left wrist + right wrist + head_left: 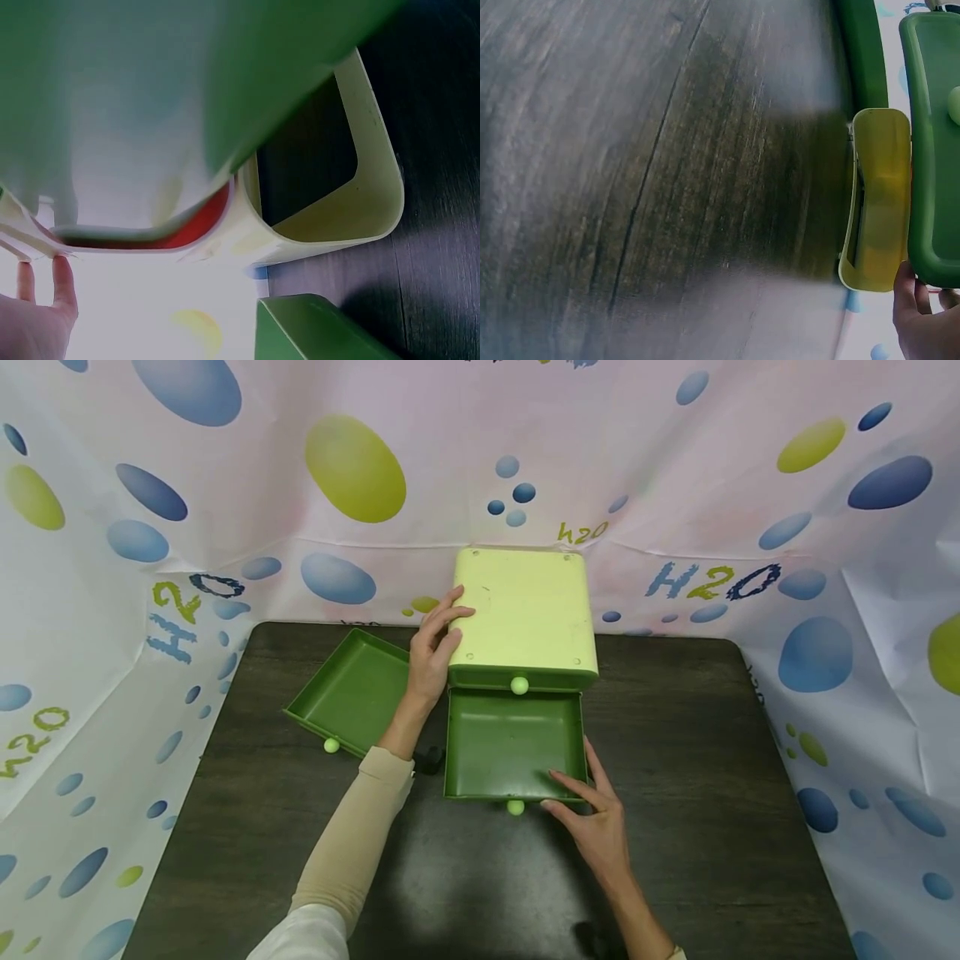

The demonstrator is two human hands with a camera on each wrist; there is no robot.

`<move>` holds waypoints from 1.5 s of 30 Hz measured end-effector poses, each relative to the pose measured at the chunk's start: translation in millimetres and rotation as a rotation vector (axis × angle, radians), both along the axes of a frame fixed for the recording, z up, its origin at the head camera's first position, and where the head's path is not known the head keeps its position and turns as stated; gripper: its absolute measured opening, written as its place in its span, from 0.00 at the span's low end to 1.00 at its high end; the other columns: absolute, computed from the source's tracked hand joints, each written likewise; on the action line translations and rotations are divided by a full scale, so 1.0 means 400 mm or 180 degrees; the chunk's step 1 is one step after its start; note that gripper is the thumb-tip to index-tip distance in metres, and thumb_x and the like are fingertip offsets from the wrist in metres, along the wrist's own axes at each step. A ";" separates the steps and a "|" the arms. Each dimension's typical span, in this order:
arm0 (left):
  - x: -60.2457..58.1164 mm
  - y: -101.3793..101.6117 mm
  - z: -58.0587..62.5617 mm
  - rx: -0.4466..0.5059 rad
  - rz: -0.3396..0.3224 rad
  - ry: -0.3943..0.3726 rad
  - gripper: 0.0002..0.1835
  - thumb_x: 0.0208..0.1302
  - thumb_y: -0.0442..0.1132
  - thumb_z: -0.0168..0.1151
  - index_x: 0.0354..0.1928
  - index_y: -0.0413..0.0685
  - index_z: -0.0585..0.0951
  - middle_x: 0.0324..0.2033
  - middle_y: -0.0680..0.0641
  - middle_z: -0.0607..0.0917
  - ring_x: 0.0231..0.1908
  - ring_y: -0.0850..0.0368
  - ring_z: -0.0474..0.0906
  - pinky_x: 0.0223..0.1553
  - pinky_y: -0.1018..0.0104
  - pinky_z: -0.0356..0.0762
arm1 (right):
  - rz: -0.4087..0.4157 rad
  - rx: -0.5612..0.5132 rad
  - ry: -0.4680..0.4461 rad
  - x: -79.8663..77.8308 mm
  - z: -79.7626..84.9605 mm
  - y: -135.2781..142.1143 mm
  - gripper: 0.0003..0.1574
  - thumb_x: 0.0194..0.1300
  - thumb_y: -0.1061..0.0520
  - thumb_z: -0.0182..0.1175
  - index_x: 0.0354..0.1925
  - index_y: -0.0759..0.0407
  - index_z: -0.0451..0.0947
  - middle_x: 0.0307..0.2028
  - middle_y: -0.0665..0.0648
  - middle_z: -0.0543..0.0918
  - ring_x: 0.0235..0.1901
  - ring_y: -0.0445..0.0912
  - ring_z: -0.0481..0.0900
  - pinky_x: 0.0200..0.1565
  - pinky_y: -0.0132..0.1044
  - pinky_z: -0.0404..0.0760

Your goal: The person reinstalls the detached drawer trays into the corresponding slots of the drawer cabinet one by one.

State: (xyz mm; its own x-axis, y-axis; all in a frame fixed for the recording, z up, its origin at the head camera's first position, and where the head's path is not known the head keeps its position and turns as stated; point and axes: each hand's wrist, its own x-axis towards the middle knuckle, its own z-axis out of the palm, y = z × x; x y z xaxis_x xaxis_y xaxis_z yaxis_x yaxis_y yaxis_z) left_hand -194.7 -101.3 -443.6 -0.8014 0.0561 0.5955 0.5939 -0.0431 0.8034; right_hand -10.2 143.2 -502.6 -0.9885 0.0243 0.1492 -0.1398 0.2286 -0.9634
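A pale yellow cabinet [525,610] stands at the table's back edge, with a green drawer front and round knob [520,685] in its upper slot. Below, a green drawer [517,743] is pulled far out. My left hand [431,660] rests against the cabinet's left side, fingertips on its upper edge. With thumb and fingers my right hand [600,827] grips the pulled-out drawer at its front right corner. The left wrist view shows a bare lower slot [360,202] in the cabinet. In the right wrist view, my fingers touch the edge of the green drawer [934,172].
Another green drawer [356,689] lies slanted on the dark wooden table [675,777], left of the cabinet and partly behind my left arm. A white sheet with blue and green spots [450,468] hangs behind and along both sides.
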 end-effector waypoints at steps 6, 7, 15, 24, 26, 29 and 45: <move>-0.002 0.000 -0.002 0.0012 -0.0009 -0.0008 0.16 0.68 0.22 0.44 0.53 0.21 0.77 0.67 0.25 0.65 0.70 0.33 0.58 0.46 0.62 0.60 | 0.0024 -0.0003 0.0108 -0.010 -0.001 0.000 0.24 0.52 0.71 0.73 0.50 0.69 0.85 0.76 0.65 0.55 0.76 0.61 0.46 0.65 0.67 0.54; -0.003 0.000 -0.003 0.0013 -0.0009 -0.0010 0.16 0.68 0.23 0.44 0.53 0.21 0.77 0.67 0.25 0.65 0.69 0.33 0.58 0.46 0.61 0.60 | 0.0019 0.0008 0.0114 -0.012 -0.001 0.000 0.24 0.52 0.71 0.73 0.50 0.69 0.85 0.76 0.65 0.55 0.76 0.61 0.46 0.65 0.67 0.54; -0.001 0.000 0.000 0.0021 0.0017 -0.0033 0.16 0.69 0.23 0.45 0.53 0.21 0.77 0.67 0.26 0.66 0.69 0.33 0.58 0.46 0.62 0.59 | -0.0005 0.0028 0.0116 -0.025 -0.001 -0.003 0.23 0.53 0.70 0.73 0.50 0.67 0.85 0.76 0.63 0.55 0.76 0.57 0.47 0.66 0.67 0.54; 0.001 0.000 0.003 0.0004 0.0023 -0.0054 0.16 0.69 0.22 0.45 0.53 0.21 0.77 0.67 0.26 0.66 0.70 0.34 0.58 0.47 0.62 0.59 | -0.0010 0.0078 0.0160 -0.034 0.002 -0.004 0.24 0.53 0.70 0.73 0.50 0.69 0.84 0.75 0.68 0.55 0.75 0.61 0.47 0.65 0.67 0.55; 0.001 0.000 0.004 0.0009 0.0020 -0.0059 0.16 0.68 0.22 0.45 0.53 0.21 0.77 0.67 0.26 0.66 0.70 0.34 0.58 0.49 0.62 0.60 | 0.0000 0.0079 0.0158 -0.034 0.002 -0.004 0.24 0.52 0.70 0.73 0.50 0.69 0.84 0.75 0.68 0.55 0.75 0.62 0.47 0.64 0.67 0.56; 0.002 0.000 0.004 -0.0002 0.0034 -0.0065 0.16 0.69 0.22 0.45 0.53 0.21 0.77 0.67 0.26 0.66 0.71 0.34 0.57 0.53 0.62 0.60 | 0.0006 0.0093 0.0150 -0.035 0.003 -0.004 0.24 0.52 0.70 0.73 0.51 0.69 0.84 0.75 0.68 0.55 0.75 0.62 0.47 0.64 0.66 0.57; 0.003 -0.002 0.002 -0.0038 0.0018 -0.0020 0.16 0.69 0.22 0.45 0.54 0.21 0.76 0.67 0.25 0.65 0.69 0.31 0.58 0.49 0.64 0.61 | 0.0017 0.0059 0.0184 -0.049 -0.002 -0.005 0.24 0.54 0.70 0.72 0.52 0.69 0.84 0.76 0.63 0.54 0.75 0.64 0.46 0.65 0.67 0.55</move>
